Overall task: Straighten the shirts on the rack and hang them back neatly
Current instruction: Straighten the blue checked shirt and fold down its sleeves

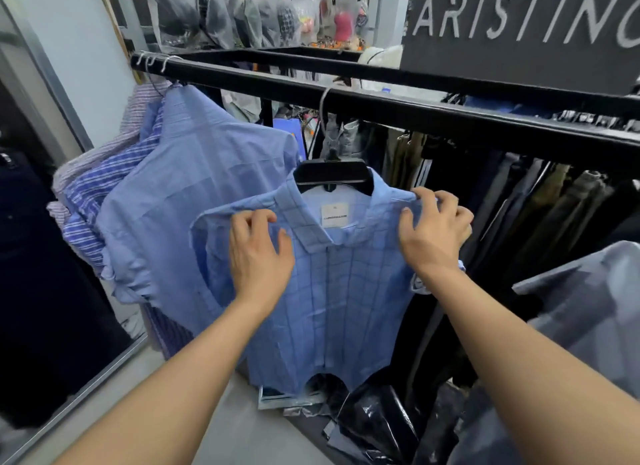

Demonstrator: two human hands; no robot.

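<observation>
Shirts point(86, 191), striped blue-and-white cotton, hung bunched at rack's left end; plain pale-blue shirt point(194, 187) just beside. Left hand point(259, 257) rested on blue checked button-up shirt point(346, 309), fingers curled into shoulder fabric, thumb spread. Checked shirt hung centrally from black plastic hanger point(332, 174) on black metal rail point(398, 110). Right hand point(433, 232) gripped opposite shoulder, fingers clamped on cloth. Dark trousers point(554, 215) hung rightward.

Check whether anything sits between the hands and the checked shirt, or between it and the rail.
Nothing visible does. The left hand and right hand hold the checked shirt by its shoulders, and its hanger's hook is over the rail.
</observation>
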